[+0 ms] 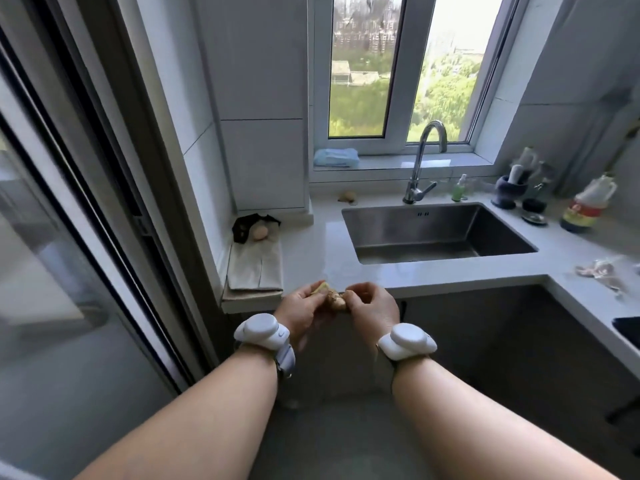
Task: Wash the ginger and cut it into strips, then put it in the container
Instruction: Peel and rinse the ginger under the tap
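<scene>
A knobbly tan piece of ginger [335,299] with a pale cut end is held between both hands, just in front of the counter's front edge. My left hand [304,311] grips its left end, fingers curled round it. My right hand [372,306] pinches its right end. Both wrists carry white bands. Beyond the hands lies the steel sink [440,233] with a chrome tap [424,161], no water running. No container for strips is clearly visible.
A folded cloth on a board [254,268] sits left of the hands, a black bag with a round item [256,228] behind it. Bottles and jars [585,206] crowd the right counter. More ginger-like scraps [602,271] lie on the right. A dark sliding door frame stands left.
</scene>
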`<state>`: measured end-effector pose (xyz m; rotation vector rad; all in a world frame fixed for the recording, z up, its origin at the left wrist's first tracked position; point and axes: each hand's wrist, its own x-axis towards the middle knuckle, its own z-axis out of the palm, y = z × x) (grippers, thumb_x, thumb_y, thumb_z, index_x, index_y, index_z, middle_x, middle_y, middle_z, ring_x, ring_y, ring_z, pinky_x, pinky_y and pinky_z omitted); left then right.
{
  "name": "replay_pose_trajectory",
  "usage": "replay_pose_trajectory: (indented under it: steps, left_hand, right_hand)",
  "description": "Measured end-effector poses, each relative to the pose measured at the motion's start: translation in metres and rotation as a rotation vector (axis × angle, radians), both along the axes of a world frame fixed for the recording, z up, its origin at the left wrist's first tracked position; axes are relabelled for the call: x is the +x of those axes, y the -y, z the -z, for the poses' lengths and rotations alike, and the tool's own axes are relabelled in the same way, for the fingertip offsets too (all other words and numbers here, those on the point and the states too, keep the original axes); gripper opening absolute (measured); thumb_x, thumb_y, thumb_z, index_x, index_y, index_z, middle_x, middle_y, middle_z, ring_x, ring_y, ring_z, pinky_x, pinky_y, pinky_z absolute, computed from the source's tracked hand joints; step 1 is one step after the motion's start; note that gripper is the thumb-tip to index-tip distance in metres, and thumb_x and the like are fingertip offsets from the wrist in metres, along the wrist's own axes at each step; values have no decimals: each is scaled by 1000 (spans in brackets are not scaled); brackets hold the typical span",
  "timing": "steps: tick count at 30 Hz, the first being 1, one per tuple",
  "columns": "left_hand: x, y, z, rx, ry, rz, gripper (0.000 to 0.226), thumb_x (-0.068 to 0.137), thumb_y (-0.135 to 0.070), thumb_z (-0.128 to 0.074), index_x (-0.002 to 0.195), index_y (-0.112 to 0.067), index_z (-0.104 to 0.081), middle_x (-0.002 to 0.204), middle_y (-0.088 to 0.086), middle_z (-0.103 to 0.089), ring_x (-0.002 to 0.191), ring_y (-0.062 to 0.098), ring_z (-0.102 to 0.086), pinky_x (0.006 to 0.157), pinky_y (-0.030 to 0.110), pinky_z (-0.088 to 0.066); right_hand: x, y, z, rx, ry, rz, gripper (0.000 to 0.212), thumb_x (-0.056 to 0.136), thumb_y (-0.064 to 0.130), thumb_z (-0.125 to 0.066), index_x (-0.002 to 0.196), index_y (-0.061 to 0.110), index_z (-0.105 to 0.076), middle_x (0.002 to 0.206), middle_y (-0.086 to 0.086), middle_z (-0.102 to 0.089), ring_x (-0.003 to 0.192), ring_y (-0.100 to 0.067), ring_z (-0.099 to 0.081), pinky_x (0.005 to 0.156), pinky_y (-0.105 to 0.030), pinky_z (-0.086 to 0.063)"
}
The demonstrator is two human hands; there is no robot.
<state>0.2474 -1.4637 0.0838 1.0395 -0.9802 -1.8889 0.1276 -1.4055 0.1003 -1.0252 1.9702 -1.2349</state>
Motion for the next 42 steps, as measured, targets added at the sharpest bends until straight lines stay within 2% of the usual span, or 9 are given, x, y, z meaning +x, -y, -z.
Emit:
replay_pose_trajectory:
  steps: [10,12,16,22,25,27,30,37,42]
  left_hand:
    - [-62,51,-7,-54,143,12,28,96,-6,-51,124,-9,-56,109,21,-65,95,27,-65,74,32,-58]
    - [-77,66,-11,-39,153,-31,24,96,-7,-51,119,-9,-58,99,16,-69,89,24,-68,73,31,-57]
    - [-118,91,-13,-40,222,-60,29,96,-5,-51,125,-5,-56,113,22,-62,97,30,-63,75,34,-54]
    - [-204,116,-21,-168,369,-90,29,97,-8,-51,123,-1,-59,112,22,-65,96,29,-65,66,25,-57]
    - [-244,129,-30,-238,384,-84,16,96,-9,-52,100,-6,-67,100,20,-66,86,28,-63,60,25,-57]
    - [-269,137,-34,-277,399,-78,29,96,-8,-50,72,-15,-64,87,16,-63,81,27,-60,76,37,-57]
    - [-295,146,-34,-308,432,-75,38,95,-6,-50,62,-21,-58,80,15,-59,76,24,-57,85,49,-53]
    - [-331,179,-25,-269,350,-98,32,96,-6,-50,69,-20,-60,79,14,-62,75,26,-59,83,46,-53]
    - [-355,226,-6,-117,218,-90,17,97,-8,-52,109,-9,-63,96,16,-68,80,23,-67,69,29,-57]
  right_hand:
    - [-57,49,-2,-65,-130,40,14,92,21,-62,100,23,-73,95,6,-73,93,-14,-66,85,-23,-49]
    - [-71,63,-2,-133,-167,36,11,93,20,-64,99,22,-73,93,7,-73,89,-11,-66,80,-17,-46]
    - [-108,89,0,-144,-284,-79,9,89,19,-71,96,20,-76,96,5,-70,84,-9,-64,72,-3,-40]
    - [-187,126,-1,-116,-392,-123,13,84,26,-75,97,22,-78,98,5,-65,89,-13,-64,84,-24,-51]
    - [-222,141,-4,-153,-456,-71,5,85,26,-73,86,22,-76,91,5,-61,87,-14,-62,77,-32,-53]
    - [-243,149,-7,-170,-521,-66,8,88,24,-69,83,18,-73,91,3,-60,90,-17,-58,75,-32,-51]
    - [-270,163,-7,-117,-578,-94,9,91,22,-65,87,15,-70,96,-1,-60,94,-20,-57,78,-31,-49]
    - [-313,208,3,-41,-219,48,8,91,18,-64,86,21,-70,89,4,-70,88,-17,-66,84,-30,-52]
    - [-344,241,7,-121,3,194,14,89,16,-68,101,24,-72,90,6,-73,87,-11,-68,89,-29,-53]
